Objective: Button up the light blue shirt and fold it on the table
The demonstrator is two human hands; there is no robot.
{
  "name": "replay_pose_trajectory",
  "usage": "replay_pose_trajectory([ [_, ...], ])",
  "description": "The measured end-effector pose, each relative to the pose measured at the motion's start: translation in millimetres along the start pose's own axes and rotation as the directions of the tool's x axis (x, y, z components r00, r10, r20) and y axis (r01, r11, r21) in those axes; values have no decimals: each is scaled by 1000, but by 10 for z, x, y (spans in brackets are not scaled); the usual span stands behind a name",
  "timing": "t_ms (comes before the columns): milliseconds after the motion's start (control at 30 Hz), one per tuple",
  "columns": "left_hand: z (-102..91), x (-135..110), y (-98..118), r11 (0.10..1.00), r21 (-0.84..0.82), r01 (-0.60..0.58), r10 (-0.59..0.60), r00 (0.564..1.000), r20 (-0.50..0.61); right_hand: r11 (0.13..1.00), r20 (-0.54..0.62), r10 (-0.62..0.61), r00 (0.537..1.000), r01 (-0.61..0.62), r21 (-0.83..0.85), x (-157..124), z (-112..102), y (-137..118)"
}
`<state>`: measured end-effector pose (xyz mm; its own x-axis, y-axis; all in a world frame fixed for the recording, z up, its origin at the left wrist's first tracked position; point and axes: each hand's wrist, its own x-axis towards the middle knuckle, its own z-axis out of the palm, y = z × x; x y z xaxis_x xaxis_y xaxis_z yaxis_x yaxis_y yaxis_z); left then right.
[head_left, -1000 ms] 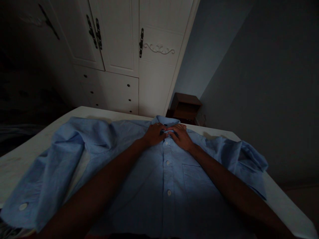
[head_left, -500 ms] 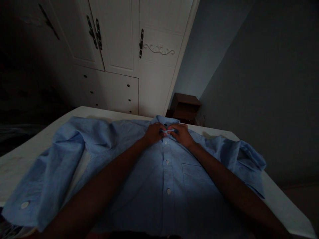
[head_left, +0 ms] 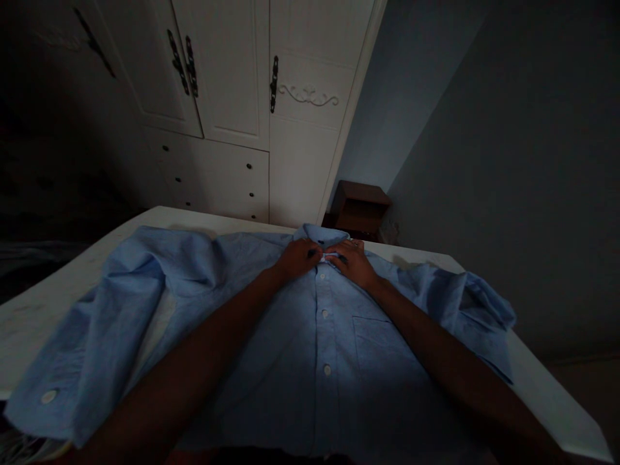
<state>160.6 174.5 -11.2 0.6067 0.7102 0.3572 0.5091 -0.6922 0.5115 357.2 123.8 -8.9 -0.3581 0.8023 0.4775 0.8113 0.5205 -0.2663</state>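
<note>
A blue long-sleeved button-up shirt (head_left: 281, 349) lies front side up, its collar (head_left: 322, 232) at the far side. White buttons run down the front placket, and those below my hands look fastened. Just under the collar, my left hand (head_left: 299, 257) pinches the placket from the left. My right hand (head_left: 352, 258) pinches it from the other side, and the fingertips of both nearly meet. The button between them is mostly hidden by my fingers. A chest pocket (head_left: 375, 339) lies beneath my right forearm.
The shirt rests on a white table (head_left: 145, 223). Beyond stands a white wardrobe (head_left: 227, 84) with dark handles and drawers. A brown wooden cabinet (head_left: 363, 203) is in the corner near the grey wall (head_left: 523, 181).
My fingers have shifted slightly at the placket, and the left fingertips now sit closer to the right ones. The shirt stays in place.
</note>
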Motion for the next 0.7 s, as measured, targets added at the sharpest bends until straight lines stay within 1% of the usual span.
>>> replay_pose_trajectory([
  [100,-25,8,-9,1000,22,-18,17,999,36,1000,-28,-11,1000,11,-21,-9,3,-10],
  [267,-64,50,-51,1000,-6,-23,24,996,85,999,-4,-43,999,43,5,-7,-2,-23],
  [367,-88,60,-46,1000,-10,-23,24,995,99,999,-10,-53,999,53,8,-8,-12,-47],
  [567,-73,43,37,996,72,52,-57,996,74,994,-24,-104,994,103,-47,-9,-45,-131],
  [700,-25,38,57,992,120,35,-42,998,56,983,-22,-130,991,126,-130,-11,-53,-144],
])
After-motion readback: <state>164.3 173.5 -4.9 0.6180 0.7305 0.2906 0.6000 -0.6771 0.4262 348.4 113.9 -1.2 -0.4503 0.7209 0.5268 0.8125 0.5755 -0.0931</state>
